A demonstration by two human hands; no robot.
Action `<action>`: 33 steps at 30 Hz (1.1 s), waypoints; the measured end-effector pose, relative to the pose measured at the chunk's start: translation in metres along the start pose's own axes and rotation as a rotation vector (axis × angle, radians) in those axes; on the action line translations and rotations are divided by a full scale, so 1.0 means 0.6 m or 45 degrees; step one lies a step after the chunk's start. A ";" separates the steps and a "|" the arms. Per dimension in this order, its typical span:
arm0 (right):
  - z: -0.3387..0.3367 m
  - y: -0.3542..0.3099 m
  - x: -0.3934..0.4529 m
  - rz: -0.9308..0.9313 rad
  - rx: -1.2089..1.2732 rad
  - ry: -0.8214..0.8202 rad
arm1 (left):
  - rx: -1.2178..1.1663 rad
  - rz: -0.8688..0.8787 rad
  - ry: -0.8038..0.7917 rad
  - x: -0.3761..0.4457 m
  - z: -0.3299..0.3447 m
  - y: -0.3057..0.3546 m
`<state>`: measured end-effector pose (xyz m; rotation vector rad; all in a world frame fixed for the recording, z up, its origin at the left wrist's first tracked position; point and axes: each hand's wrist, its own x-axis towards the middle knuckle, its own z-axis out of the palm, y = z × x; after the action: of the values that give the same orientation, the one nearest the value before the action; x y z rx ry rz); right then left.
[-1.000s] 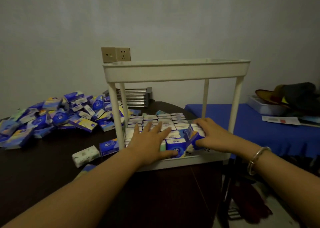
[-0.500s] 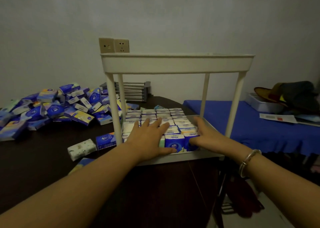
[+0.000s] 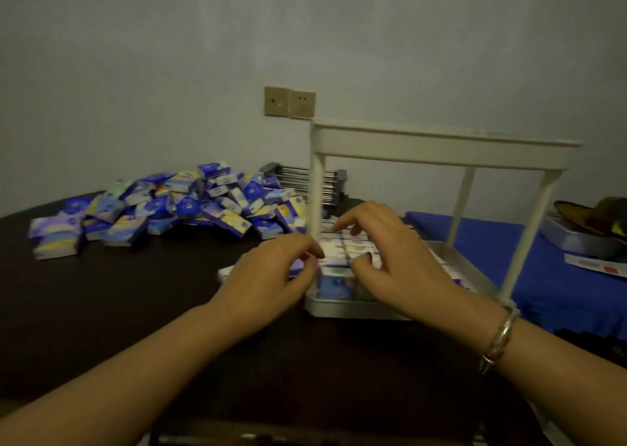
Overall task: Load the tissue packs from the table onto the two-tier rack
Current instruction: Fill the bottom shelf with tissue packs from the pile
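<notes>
Packs (image 3: 176,208) lying heaped mid-left, long axis across frame, nearer left hand (image 3: 271,272); right hand (image 3: 393,259) hovering over rack (image 3: 441,143) lower tier, both loosely curled, gripping nothing.

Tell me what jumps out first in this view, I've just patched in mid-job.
The big heap of blue tissue packs on the dark table, left of centre, catches the eye first. Right of it stands the white two-tier rack, its bottom tier packed with rows of packs. Both hands, left hand and right hand, hover over its front edge, though blur hides whether they hold anything.
</notes>
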<state>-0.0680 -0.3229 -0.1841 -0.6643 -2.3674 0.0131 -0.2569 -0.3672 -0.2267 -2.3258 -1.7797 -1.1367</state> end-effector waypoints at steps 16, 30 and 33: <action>0.341 -0.070 0.246 0.371 0.278 -0.248 | -0.173 -0.830 0.580 -0.063 -0.097 -0.347; 0.543 -0.027 0.402 0.207 0.150 -0.457 | 0.397 -1.116 0.300 -0.001 -0.100 -0.503; 0.558 -0.031 0.393 0.222 0.091 -0.506 | 0.404 -1.044 0.343 -0.005 -0.107 -0.502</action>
<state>-0.4334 -0.1752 -0.2979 -0.8993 -2.6603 0.3324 -0.5444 -0.2881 -0.3046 -1.1989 -2.6163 -1.0204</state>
